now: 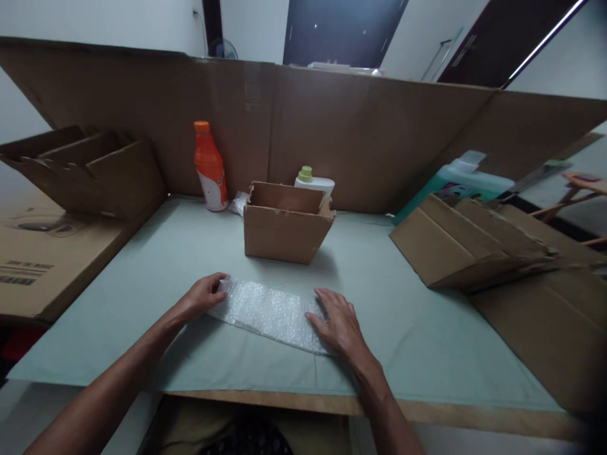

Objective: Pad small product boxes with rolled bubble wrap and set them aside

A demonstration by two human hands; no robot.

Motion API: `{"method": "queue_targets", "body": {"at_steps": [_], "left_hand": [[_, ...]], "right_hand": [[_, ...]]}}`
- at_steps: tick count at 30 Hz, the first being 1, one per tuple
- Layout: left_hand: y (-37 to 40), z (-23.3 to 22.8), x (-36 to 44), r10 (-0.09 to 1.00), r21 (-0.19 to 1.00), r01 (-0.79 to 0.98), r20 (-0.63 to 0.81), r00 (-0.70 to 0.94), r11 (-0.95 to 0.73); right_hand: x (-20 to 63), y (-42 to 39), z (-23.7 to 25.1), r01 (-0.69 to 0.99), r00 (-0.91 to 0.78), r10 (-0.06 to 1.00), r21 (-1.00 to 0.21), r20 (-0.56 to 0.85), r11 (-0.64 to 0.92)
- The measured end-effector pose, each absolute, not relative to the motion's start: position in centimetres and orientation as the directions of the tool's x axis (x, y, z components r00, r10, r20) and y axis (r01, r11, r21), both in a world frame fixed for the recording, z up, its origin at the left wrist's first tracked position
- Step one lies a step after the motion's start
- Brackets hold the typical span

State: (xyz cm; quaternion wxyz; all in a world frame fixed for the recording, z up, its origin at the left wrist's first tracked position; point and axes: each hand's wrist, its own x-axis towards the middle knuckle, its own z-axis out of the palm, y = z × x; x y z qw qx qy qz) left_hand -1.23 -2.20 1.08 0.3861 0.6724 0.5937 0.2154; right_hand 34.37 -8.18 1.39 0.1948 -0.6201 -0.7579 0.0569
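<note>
A flat strip of clear bubble wrap [270,313] lies on the table in front of me, slanting a little down to the right. At its left end, my left hand [205,296] is closed around the corner, thumb over the wrap. My right hand [337,321] rests on the right end, with its thumb and fingers spread and palm down; it covers part of that end. Just beyond the wrap stands a small open cardboard box [279,234], its inner bottom hidden from me.
Behind the box are an orange bottle [208,165] and a white bottle with a green cap [315,182]. Cardboard boxes stand at left [109,177] and right [441,246], near a teal liquid jug [455,180]. A tall cardboard panel [370,139] closes off the pale green tabletop's back.
</note>
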Motion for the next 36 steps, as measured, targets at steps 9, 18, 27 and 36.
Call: {"method": "queue_targets", "body": {"at_steps": [9,18,27,36], "left_hand": [[-2.1,2.2,-0.5,0.970,0.575,0.813,-0.132,0.203,-0.092],[2.3,3.8,4.9,0.934,0.482,0.805,0.100,0.342,-0.346],[2.4,3.4,6.8,0.880,0.524,0.728,0.409,0.241,-0.443],[4.6,0.6,5.7,0.928,0.789,0.558,0.362,-0.082,-0.258]], "right_hand": [[32.7,-8.8,3.3,0.925,-0.204,0.977,-0.340,-0.061,0.171],[29.6,-14.5,2.4,0.656,-0.148,0.981,-0.755,-0.127,0.001],[30.0,-14.2,1.9,0.781,-0.038,0.998,-0.622,0.046,0.059],[33.9,-0.1,2.6,0.586,0.080,0.984,-0.806,0.160,0.083]]}}
